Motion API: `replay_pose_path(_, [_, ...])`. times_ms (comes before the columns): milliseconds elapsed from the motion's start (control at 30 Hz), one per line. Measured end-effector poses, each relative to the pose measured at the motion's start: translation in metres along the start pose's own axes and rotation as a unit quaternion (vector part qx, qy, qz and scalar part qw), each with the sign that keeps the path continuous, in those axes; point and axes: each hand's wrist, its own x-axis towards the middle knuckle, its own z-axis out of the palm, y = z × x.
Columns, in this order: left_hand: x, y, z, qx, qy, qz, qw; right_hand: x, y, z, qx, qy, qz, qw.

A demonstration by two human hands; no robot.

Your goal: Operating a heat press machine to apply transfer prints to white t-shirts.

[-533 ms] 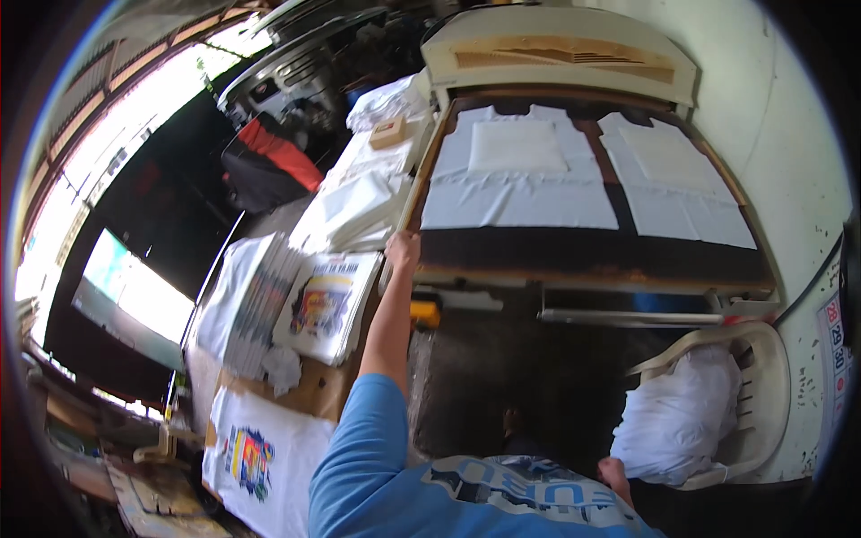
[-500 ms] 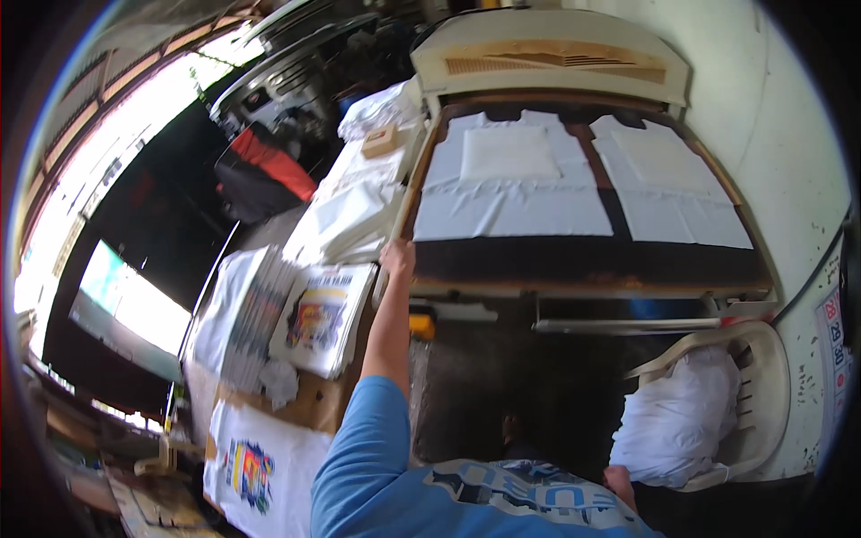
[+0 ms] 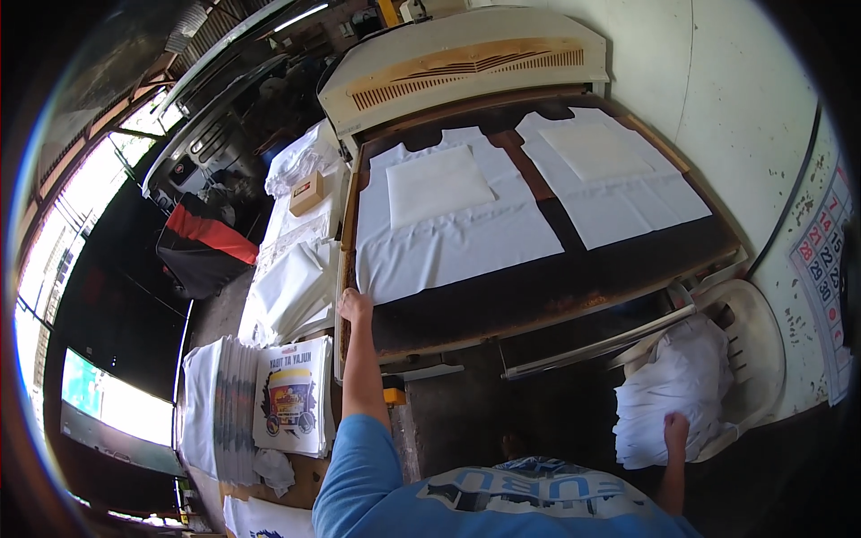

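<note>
My left hand [image 3: 356, 307] is closed on the near left edge of the heat press bed [image 3: 466, 318], with that arm stretched forward. On the dark bed lie two white sleeveless garment pieces, a left one [image 3: 457, 254] and a right one [image 3: 632, 204]. A white rectangular sheet [image 3: 439, 186] rests on the left piece, and a second white sheet [image 3: 592, 150] on the right one. My right hand [image 3: 676, 429] is a fist in front of a bundle of white cloth [image 3: 668, 386] on a plastic chair [image 3: 758, 359]; nothing shows in it.
A slotted cream hood [image 3: 466, 67] stands behind the bed. To the left are a stack of printed shirts [image 3: 291, 394], folded white cloth [image 3: 291, 282] and a small cardboard box [image 3: 307, 193]. A metal rail [image 3: 601, 342] runs below the bed's front. A wall calendar [image 3: 823, 260] hangs at right.
The view has turned, so the press sits further left and appears tilted. My right hand has risen from beside my body to the cloth bundle. My left hand stays on the bed's edge.
</note>
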Motion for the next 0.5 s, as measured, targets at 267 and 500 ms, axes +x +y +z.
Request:
replay_pose_path(267, [-0.106, -0.048, -0.093, -0.295, -0.086, 0.052, 0.95, 0.152, -0.191, -0.051, 0.192, 0.195, -0.178, 0.945])
replay_pose_path(500, [-0.194, -0.2, -0.125, -0.364, -0.078, -0.051, 0.927, 0.241, -0.311, -0.014, 0.086, 0.098, -0.269, 0.954])
